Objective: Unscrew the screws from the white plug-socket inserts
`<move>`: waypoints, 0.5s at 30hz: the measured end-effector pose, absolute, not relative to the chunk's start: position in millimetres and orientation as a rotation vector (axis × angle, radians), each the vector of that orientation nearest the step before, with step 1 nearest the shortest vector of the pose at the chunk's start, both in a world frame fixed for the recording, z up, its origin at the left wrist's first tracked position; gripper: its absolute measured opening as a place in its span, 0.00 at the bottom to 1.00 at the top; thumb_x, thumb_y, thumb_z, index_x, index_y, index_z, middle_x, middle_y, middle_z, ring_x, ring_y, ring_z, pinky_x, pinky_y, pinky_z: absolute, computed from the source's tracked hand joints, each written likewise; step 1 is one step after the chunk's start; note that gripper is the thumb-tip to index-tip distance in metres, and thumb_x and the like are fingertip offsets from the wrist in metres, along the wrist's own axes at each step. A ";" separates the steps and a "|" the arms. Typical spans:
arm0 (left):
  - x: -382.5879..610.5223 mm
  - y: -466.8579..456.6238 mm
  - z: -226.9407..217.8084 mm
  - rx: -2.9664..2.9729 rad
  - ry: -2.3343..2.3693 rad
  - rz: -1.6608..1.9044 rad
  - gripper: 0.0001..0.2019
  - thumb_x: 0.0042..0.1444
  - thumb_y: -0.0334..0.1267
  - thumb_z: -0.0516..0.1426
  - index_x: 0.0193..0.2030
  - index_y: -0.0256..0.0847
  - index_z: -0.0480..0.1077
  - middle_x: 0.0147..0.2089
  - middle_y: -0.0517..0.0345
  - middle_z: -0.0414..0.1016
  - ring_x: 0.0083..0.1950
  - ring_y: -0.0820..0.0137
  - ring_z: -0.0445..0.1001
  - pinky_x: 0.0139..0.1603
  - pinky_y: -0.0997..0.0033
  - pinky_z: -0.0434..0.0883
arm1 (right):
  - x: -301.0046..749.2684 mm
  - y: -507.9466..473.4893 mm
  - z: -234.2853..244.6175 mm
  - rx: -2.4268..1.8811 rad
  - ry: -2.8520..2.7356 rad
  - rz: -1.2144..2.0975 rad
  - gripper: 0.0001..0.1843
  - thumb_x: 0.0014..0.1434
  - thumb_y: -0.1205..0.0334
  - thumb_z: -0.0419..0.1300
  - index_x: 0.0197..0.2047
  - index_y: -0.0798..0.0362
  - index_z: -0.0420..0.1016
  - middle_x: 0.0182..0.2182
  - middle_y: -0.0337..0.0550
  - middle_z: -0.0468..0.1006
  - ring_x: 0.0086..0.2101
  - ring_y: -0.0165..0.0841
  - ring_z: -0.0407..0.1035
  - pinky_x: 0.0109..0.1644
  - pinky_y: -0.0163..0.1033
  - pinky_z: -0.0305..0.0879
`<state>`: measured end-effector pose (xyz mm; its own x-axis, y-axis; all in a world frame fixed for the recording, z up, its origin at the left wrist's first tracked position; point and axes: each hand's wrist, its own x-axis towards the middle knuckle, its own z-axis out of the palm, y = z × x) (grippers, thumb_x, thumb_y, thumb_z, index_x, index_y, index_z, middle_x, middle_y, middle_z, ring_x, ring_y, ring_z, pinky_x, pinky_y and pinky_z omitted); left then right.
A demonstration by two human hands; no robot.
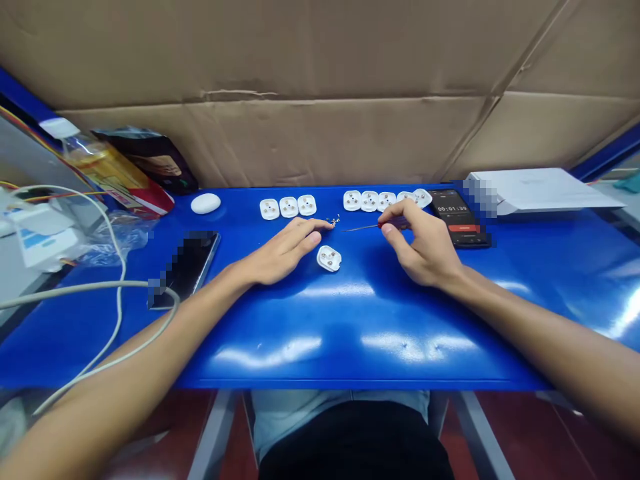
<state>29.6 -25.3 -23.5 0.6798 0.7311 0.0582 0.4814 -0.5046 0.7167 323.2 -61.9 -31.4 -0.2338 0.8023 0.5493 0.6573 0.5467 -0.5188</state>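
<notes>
My left hand (pixel 280 253) lies flat on the blue table (pixel 350 333), fingers stretched toward a small heap of screws (pixel 334 219); the fingertips reach its edge. A single white plug half (pixel 329 259) lies just right of that hand. My right hand (pixel 423 247) pinches a red-handled screwdriver (pixel 373 227), its thin shaft pointing left at the screws. Behind the hands stand two rows of white plug halves: three at the left (pixel 289 207) and several at the right (pixel 386 199).
A phone showing a timer (pixel 457 217) lies by my right hand, another dark phone (pixel 187 267) at the left. A white oval case (pixel 205 203), snack bags (pixel 127 170), grey cables (pixel 115 293), a white box (pixel 540 190) and a cardboard wall (pixel 320 100) surround the table.
</notes>
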 end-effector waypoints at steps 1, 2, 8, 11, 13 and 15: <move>29.0 -24.8 -23.8 2.198 0.917 0.477 0.27 0.79 0.54 0.43 0.73 0.43 0.65 0.74 0.48 0.67 0.75 0.55 0.64 0.80 0.47 0.56 | 323.2 -61.6 -31.6 -1.180 -1.972 0.234 0.02 0.72 0.60 0.58 0.45 0.46 0.72 0.41 0.47 0.82 0.40 0.44 0.77 0.44 0.49 0.74; 28.2 -23.9 -24.5 2.197 0.912 0.493 0.27 0.79 0.54 0.43 0.73 0.43 0.65 0.73 0.48 0.68 0.75 0.55 0.65 0.79 0.48 0.56 | 323.2 -61.3 -31.8 -1.179 -1.971 0.239 0.02 0.71 0.61 0.58 0.45 0.47 0.72 0.41 0.47 0.82 0.40 0.44 0.77 0.44 0.49 0.74; 23.5 -19.7 -29.1 2.248 0.897 0.554 0.27 0.70 0.58 0.58 0.66 0.41 0.71 0.63 0.47 0.77 0.60 0.56 0.75 0.63 0.55 0.72 | 322.9 -64.0 -30.2 -1.143 -1.933 0.255 0.02 0.69 0.64 0.59 0.44 0.47 0.73 0.39 0.45 0.82 0.39 0.41 0.78 0.43 0.47 0.74; 24.7 -22.3 -27.9 2.310 0.855 0.500 0.35 0.59 0.60 0.68 0.67 0.43 0.71 0.60 0.49 0.78 0.57 0.57 0.76 0.59 0.57 0.73 | 322.0 -68.5 -28.3 -1.064 -1.932 0.262 0.03 0.68 0.65 0.60 0.41 0.47 0.73 0.36 0.42 0.82 0.35 0.38 0.77 0.41 0.44 0.73; 26.7 -24.5 -27.0 2.371 0.834 0.487 0.36 0.56 0.60 0.71 0.66 0.43 0.73 0.57 0.50 0.79 0.56 0.57 0.76 0.59 0.57 0.73 | 321.4 -71.1 -28.0 -1.026 -1.953 0.258 0.03 0.67 0.65 0.61 0.41 0.48 0.73 0.35 0.41 0.82 0.33 0.37 0.76 0.39 0.43 0.72; 28.4 -25.8 -26.9 2.414 0.821 0.491 0.32 0.58 0.59 0.70 0.64 0.43 0.76 0.56 0.50 0.81 0.55 0.57 0.76 0.58 0.58 0.72 | 320.7 -72.6 -28.7 -1.014 -1.988 0.251 0.03 0.67 0.65 0.61 0.41 0.48 0.74 0.35 0.41 0.83 0.33 0.36 0.76 0.38 0.42 0.72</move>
<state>28.4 -25.8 -26.9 0.7481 0.6434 0.1624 0.4473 -0.6697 0.5928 320.7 -72.6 -28.7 -0.2936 0.7365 0.6093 0.5623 0.6486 -0.5130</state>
